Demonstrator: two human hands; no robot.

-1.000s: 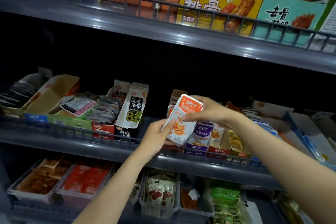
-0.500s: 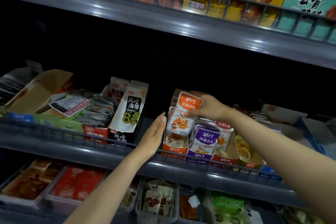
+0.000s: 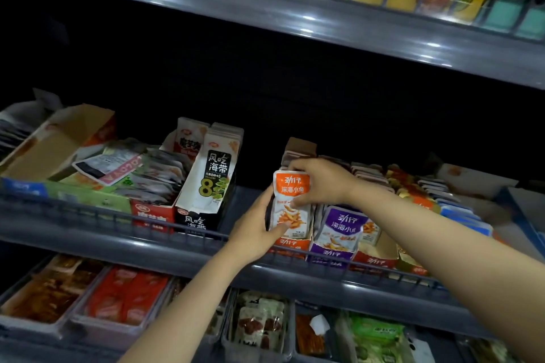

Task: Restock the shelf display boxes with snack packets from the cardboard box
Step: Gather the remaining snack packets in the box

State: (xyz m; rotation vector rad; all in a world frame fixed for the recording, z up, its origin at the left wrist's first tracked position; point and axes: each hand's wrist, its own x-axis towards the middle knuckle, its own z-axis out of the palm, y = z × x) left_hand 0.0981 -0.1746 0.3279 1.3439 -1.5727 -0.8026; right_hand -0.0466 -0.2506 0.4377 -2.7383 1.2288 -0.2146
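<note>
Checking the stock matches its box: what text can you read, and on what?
"劲仔 深海小鱼": orange-topped white packet, held by left hand and right hand.
"劲仔 深海小鱼": purple-topped packet.
"风吃海带", "8": black-and-white tall box.
Top-shelf boxes, other labels: too blurred.

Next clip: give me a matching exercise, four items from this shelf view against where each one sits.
1. orange packet
2. purple packet
3. black-and-white seaweed box
4. red packets in a clear tray

A. lowest shelf, left
B. between the left hand and right hand
C. just right of the orange packet
D. middle shelf, left of the hands

Pairs: 1-B, 2-C, 3-D, 4-A
</note>
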